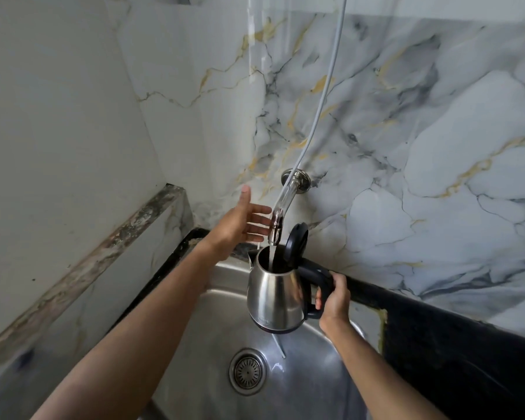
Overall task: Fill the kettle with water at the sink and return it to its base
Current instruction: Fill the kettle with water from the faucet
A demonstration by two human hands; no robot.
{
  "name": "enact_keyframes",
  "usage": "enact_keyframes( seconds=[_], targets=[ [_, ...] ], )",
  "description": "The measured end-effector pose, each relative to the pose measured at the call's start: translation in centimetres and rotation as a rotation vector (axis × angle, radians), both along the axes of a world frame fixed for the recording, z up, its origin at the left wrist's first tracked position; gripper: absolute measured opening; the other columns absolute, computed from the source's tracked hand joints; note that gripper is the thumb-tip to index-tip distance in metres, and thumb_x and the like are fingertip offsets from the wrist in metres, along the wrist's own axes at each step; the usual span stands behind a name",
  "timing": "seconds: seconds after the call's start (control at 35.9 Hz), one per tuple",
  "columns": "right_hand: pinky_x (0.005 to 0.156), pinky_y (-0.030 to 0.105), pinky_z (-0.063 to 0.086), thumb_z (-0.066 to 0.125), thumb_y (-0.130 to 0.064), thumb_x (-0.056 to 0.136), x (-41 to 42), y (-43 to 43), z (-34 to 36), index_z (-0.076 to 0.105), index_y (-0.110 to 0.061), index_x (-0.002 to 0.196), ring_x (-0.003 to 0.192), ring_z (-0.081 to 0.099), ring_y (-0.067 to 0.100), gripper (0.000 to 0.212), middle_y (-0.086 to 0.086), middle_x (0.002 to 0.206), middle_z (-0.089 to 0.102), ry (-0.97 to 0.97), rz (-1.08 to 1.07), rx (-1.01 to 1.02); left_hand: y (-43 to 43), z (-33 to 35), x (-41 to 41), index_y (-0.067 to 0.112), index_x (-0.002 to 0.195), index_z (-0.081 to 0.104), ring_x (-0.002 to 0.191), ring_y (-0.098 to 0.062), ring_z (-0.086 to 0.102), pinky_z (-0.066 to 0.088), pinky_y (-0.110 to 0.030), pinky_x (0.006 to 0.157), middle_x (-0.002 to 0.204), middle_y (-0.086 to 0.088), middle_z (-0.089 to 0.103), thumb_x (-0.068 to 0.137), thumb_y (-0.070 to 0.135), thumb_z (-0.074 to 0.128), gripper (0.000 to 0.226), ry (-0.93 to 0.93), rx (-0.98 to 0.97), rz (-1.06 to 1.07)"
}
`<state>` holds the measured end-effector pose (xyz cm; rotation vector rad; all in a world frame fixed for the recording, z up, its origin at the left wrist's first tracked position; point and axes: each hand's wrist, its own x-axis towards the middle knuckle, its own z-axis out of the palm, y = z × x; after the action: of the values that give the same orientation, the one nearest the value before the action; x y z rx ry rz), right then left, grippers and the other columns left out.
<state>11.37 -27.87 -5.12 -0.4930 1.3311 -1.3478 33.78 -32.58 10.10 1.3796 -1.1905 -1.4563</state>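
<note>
A steel kettle [273,294] with a black handle hangs over the sink [212,322], its black lid [297,242] flipped up. My right hand [334,301] grips the handle on the kettle's right side. Water runs from the chrome tap [278,219] straight down into the kettle's open mouth. My left hand [243,221] hovers open with fingers spread, just left of the tap's spout and not holding it. The kettle's base is not in view.
The round drain [248,371] lies below the kettle. A black counter [455,344] runs along the right under the marble wall. A grey cable [322,98] hangs down to the tap. A stained ledge [109,247] sits at left.
</note>
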Motion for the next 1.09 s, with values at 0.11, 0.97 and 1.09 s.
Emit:
enact_keyframes(
  seconds=[0.11, 0.97, 1.09],
  targets=[
    [0.033, 0.023, 0.021, 0.051, -0.041, 0.074, 0.3, 0.1, 0.2, 0.051, -0.012, 0.054, 0.030, 0.030, 0.016, 0.036, 0.003, 0.037, 0.041, -0.010, 0.013, -0.007, 0.4, 0.0, 0.7, 0.015, 0.106, 0.076, 0.102, -0.029, 0.072, 0.052, -0.048, 0.096, 0.107, -0.011, 0.076, 0.076, 0.090, 0.011, 0.104, 0.088, 0.039, -0.031],
    [0.032, 0.022, 0.019, 0.047, -0.036, 0.081, 0.7, 0.5, 0.7, 0.052, -0.012, 0.058, 0.029, 0.029, 0.015, 0.034, 0.002, 0.037, 0.042, -0.038, 0.030, -0.027, 1.5, 1.3, 0.7, 0.012, 0.117, 0.070, 0.109, -0.027, 0.069, 0.051, -0.049, 0.100, 0.115, -0.012, 0.074, 0.075, 0.090, 0.006, 0.109, 0.053, 0.068, -0.066],
    [0.032, 0.022, 0.020, 0.047, -0.037, 0.081, 0.8, 0.4, 0.8, 0.052, -0.012, 0.057, 0.029, 0.030, 0.015, 0.035, 0.002, 0.037, 0.043, -0.032, 0.027, -0.026, 1.5, 1.2, 0.7, 0.013, 0.117, 0.070, 0.109, -0.027, 0.069, 0.051, -0.049, 0.100, 0.115, -0.012, 0.074, 0.074, 0.091, 0.006, 0.109, 0.058, 0.068, -0.069]
  ],
)
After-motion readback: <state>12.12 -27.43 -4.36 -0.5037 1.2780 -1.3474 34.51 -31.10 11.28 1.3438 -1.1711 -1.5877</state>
